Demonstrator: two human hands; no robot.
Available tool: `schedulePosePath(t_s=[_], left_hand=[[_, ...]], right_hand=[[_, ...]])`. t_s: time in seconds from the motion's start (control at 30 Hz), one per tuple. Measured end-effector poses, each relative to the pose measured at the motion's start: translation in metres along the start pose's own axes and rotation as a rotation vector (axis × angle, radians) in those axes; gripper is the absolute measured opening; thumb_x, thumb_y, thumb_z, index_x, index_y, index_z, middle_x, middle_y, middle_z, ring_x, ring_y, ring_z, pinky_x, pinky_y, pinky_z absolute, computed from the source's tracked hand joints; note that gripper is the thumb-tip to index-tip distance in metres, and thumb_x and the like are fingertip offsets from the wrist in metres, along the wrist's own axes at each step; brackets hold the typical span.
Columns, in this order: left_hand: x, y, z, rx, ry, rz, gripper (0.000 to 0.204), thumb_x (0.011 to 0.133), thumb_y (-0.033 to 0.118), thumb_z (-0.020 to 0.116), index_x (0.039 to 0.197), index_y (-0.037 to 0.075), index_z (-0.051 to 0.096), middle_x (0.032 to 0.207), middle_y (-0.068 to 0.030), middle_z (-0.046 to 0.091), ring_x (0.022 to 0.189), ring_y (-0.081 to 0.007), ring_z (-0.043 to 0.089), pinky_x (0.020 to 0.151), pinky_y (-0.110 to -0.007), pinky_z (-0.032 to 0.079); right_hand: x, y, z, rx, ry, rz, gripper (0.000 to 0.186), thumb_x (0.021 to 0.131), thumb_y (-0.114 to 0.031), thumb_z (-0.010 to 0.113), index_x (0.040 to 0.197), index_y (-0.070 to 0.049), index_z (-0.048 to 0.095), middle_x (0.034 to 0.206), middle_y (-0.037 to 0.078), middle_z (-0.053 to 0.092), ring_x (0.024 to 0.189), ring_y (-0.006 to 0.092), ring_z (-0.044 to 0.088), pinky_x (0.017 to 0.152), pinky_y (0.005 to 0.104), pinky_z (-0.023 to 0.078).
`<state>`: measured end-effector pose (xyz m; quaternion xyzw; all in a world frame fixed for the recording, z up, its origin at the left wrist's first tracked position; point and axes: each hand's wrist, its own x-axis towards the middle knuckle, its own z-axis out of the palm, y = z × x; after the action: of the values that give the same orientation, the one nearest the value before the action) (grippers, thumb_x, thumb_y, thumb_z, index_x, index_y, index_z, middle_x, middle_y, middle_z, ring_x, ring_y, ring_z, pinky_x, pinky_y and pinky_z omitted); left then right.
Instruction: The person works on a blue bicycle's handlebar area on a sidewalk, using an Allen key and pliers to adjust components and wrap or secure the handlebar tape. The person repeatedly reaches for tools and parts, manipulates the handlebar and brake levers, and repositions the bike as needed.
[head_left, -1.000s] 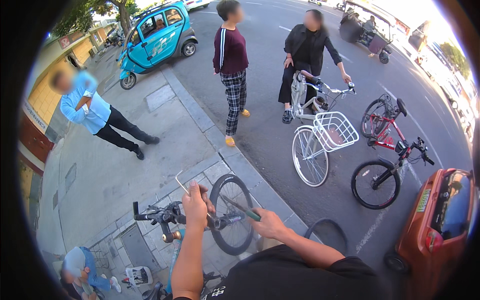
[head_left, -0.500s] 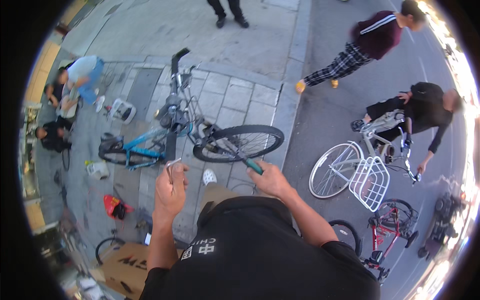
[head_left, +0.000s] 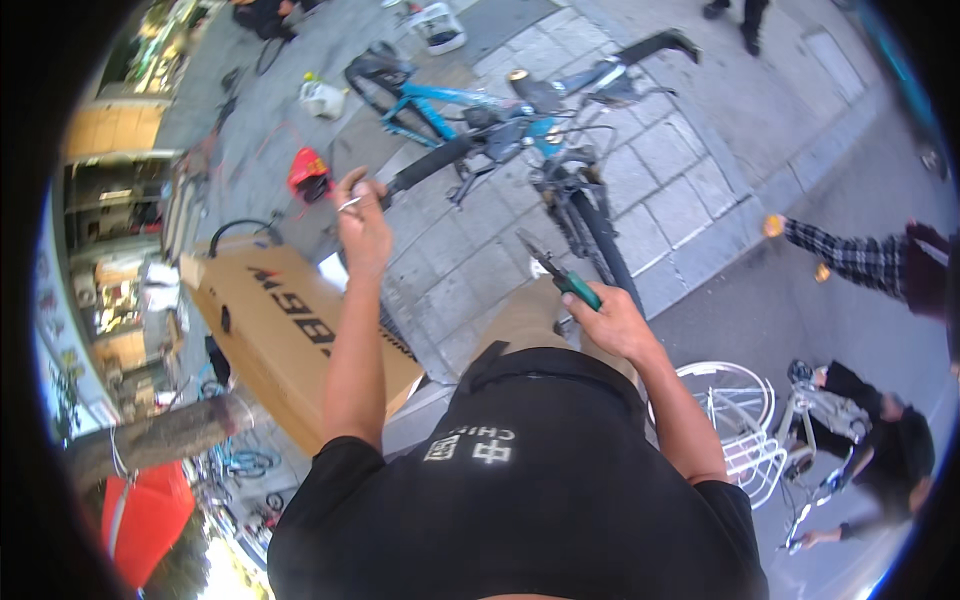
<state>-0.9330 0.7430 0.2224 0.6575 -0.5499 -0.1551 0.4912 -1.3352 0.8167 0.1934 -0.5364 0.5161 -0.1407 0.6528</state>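
Between the fingers of my left hand (head_left: 362, 228) is a thin bent metal hex key (head_left: 350, 203). That hand is beside the end of a black handlebar grip (head_left: 435, 165); whether they touch I cannot tell. My right hand (head_left: 612, 322) is wrapped around green-handled pliers (head_left: 578, 290), their metal jaws pointing up and left toward the ground in front of me. A blue bicycle (head_left: 430, 100) stands ahead, its front wheel (head_left: 605, 245) just beyond the pliers and apart from them.
A large cardboard box (head_left: 290, 330) lies at my left. Past it are a red bag-like item (head_left: 310, 175) and a white jug (head_left: 322, 98). To the right, a person in black (head_left: 890, 440) is with a white bicycle (head_left: 735, 400). Another person's checked trouser leg (head_left: 850, 250) shows on the road.
My view has swung left, bringing the box and shopfronts in. The pliers in my right hand have come away from the front wheel. My left hand is now by the handlebar grip.
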Motion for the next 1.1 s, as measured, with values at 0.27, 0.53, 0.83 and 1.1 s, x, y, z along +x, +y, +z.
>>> schedulePosePath(t_s=[0.27,0.53,0.83,1.1], left_hand=[[0.018,-0.032,-0.008,-0.087,-0.005,-0.052,0.068,0.121,0.051,0.035,0.159,-0.004,0.042,0.158,-0.0255,0.055,0.153,-0.0340,0.048,0.130,-0.046,0.031],[0.020,-0.012,-0.008,-0.052,-0.021,-0.079,0.075,0.120,0.051,0.037,0.167,-0.007,0.029,0.117,-0.0090,0.051,0.106,-0.0165,0.039,0.101,-0.032,0.033],[0.006,-0.012,0.000,0.126,0.189,0.045,0.077,0.121,0.049,0.037,0.171,-0.008,0.023,0.162,-0.0222,0.046,0.147,-0.0236,0.042,0.125,-0.039,0.029],[-0.004,-0.016,-0.016,0.139,0.084,-0.069,0.074,0.122,0.048,0.028,0.170,-0.007,0.029,0.177,-0.0234,0.033,0.165,-0.0331,0.028,0.132,-0.048,0.022]], right_hand=[[0.106,-0.082,0.063,0.263,-0.315,0.014,0.041,0.107,-0.041,0.072,0.090,-0.004,0.067,0.074,-0.001,0.060,0.067,0.0087,0.056,0.061,0.0317,0.047],[0.184,-0.094,0.150,0.608,-0.318,-0.007,0.031,0.108,-0.028,0.074,0.089,-0.007,0.062,0.071,0.000,0.059,0.058,0.0107,0.057,0.052,0.0302,0.047],[0.214,-0.109,0.153,0.247,-0.356,0.004,0.037,0.098,-0.034,0.083,0.082,-0.004,0.069,0.061,0.002,0.062,0.050,0.0111,0.057,0.050,0.0325,0.046],[0.227,-0.096,0.148,0.319,-0.343,0.109,0.037,0.096,-0.031,0.083,0.077,-0.004,0.067,0.060,0.004,0.062,0.047,0.0136,0.057,0.047,0.0341,0.047]])
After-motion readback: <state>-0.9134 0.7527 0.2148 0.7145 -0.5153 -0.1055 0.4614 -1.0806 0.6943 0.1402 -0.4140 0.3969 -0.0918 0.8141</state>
